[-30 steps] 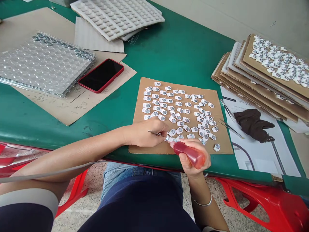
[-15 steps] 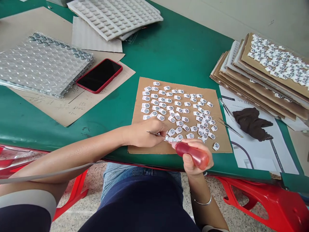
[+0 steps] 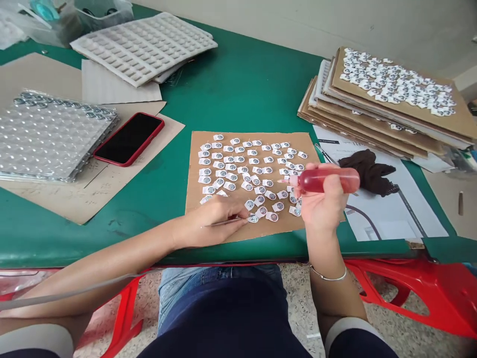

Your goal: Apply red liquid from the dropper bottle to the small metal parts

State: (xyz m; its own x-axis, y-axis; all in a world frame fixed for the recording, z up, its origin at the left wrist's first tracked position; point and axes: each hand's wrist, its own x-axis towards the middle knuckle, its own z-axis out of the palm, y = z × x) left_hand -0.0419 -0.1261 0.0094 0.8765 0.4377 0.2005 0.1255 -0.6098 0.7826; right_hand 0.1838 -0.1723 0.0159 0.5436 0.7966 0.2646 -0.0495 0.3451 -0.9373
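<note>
My left hand (image 3: 212, 221) rests low on a brown cardboard sheet (image 3: 238, 233), fingers closed on thin metal tweezers (image 3: 225, 222). Their tip is at a small white tag with a round metallic piece (image 3: 253, 218) near the sheet's front edge. My right hand (image 3: 323, 204) grips a squeeze bottle of red liquid (image 3: 315, 180), held nearly level above the sheet's right side. The bottle's narrow nozzle (image 3: 285, 181) points left. Several rows of similar white tags (image 3: 231, 159) cover the sheet; some on the right are hidden behind my right hand.
A red-cased phone (image 3: 128, 139) and a clear blister tray (image 3: 48, 139) lie left. White foam trays (image 3: 143, 47) are behind. At right stand stacked cardboard sheets (image 3: 372, 112) with tags, printed paper (image 3: 376, 219), a dark crumpled cloth or glove (image 3: 367, 171) and other tweezers (image 3: 323, 152).
The bottle in my right hand has lifted away from the tags, up and to the right, and turned level. My left hand stays low with the tweezers. The camera view has shifted.
</note>
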